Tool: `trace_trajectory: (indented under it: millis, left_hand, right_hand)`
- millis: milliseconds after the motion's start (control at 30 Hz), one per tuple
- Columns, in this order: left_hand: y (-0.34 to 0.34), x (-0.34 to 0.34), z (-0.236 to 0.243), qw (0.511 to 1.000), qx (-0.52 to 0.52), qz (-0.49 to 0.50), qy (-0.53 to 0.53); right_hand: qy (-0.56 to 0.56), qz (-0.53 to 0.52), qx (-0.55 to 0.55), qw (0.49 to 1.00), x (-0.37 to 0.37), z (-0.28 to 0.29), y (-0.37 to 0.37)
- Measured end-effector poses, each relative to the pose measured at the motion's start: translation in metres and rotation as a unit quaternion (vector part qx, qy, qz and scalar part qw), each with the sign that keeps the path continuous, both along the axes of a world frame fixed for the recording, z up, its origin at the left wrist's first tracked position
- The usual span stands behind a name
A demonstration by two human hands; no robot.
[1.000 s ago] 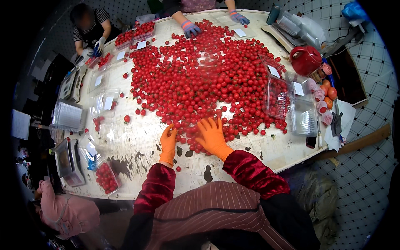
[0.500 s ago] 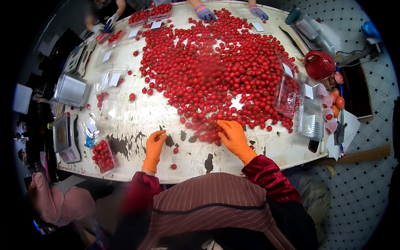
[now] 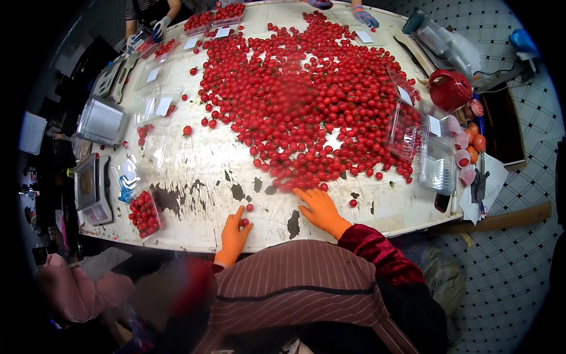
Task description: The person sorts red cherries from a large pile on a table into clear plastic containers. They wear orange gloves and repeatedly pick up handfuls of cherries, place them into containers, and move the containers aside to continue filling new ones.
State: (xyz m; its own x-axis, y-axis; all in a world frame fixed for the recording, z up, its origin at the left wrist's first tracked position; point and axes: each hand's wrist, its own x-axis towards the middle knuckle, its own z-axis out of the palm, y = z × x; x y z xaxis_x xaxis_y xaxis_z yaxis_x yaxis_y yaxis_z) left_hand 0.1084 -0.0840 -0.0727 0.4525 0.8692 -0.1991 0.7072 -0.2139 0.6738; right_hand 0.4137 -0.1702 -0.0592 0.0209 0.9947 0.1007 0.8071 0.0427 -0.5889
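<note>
Both my hands wear orange gloves. My left hand [image 3: 234, 237] is low over the near table edge, its thumb and forefinger closed around a cherry tomato [image 3: 244, 222]. Another loose cherry tomato [image 3: 250, 207] lies just beyond its fingertips. My right hand [image 3: 320, 211] reaches to the near edge of a broad heap of cherry tomatoes [image 3: 330, 106]. Its fingers are stretched out, tips touching the nearest tomatoes, which look slightly blurred. To its right a single tomato [image 3: 353, 203] rests on the worn white table [image 3: 194, 221].
A clear punnet filled with tomatoes [image 3: 145, 215] stands at the left, beside a scale [image 3: 94, 189]. Empty clear punnets [image 3: 437, 168] and a red jug [image 3: 450, 91] line the right side. Across the table, a co-worker's gloved hand [image 3: 365, 16] and another person's gloved hand [image 3: 160, 28] show.
My left hand has come down and right onto a loose tomato. My right hand has drawn slightly back and left. A co-worker's hand at the far edge has pulled away from the heap.
</note>
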Motion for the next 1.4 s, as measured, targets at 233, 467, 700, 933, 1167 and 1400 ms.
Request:
trace_trajectory:
  millis: [233,467,700,933,1167,1400]
  left_hand:
    - [0.052,0.097,-0.009,0.996,0.055,-0.019,-0.062]
    - [0.071,0.110,-0.001,0.998,0.027,-0.025,-0.042]
    - [0.048,0.092,0.017,0.976,-0.087,0.053,-0.190]
    - [0.018,0.076,0.064,0.726,-0.523,0.163,-0.416]
    - [-0.006,-0.009,0.060,0.833,-0.405,0.163,-0.340]
    - [-0.053,-0.208,0.001,0.972,-0.157,0.165,0.049]
  right_hand:
    - [0.018,-0.027,0.012,0.999,-0.008,-0.001,0.023]
    - [0.039,-0.099,0.065,0.992,0.020,0.008,0.032]
    - [-0.143,-0.120,0.071,0.980,0.042,0.008,0.103]
    - [0.012,0.069,-0.015,0.997,-0.037,0.062,0.095]
    - [0.103,0.157,0.047,0.981,-0.084,0.041,0.056]
    - [0.103,0.104,0.014,0.989,-0.064,0.018,0.046]
